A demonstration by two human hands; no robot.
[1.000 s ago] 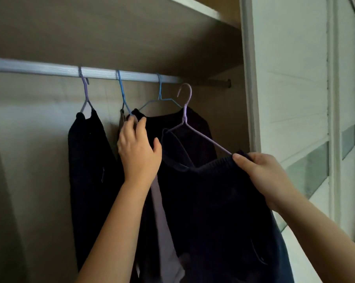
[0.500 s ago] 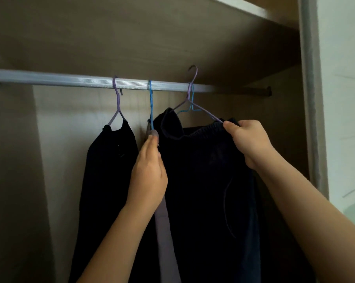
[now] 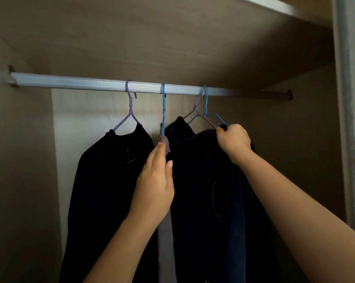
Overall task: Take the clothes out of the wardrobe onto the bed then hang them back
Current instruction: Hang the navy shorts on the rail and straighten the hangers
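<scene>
While the rail serves as the landmark in the single head view, four wire hangers hook over it: a purple hanger nearest its left end carrying a dark garment, a blue hanger just right of that with a grey garment hanging below it, and further right a second purple hanger and a second blue hanger with hooks almost touching. Below that pair hangs a dark sweater, bunched at the shoulder. The right hand is closed in a fist around the sweater's right shoulder, where the hanger arm ends. The left hand is flat and loosely open, fingers together, its tips against the grey garment under the blue hanger; it grips nothing that I can see. This looks like the hanging-back stage, with the sweater's hook apparently seated on the rail. To finish well, the right hand should let go only once the hook sits fully over the rail, then smooth the shoulder onto the hanger arm; the left hand should keep the neighbouring clothes parted so nothing tangles with the adjacent blue hook.
</scene>
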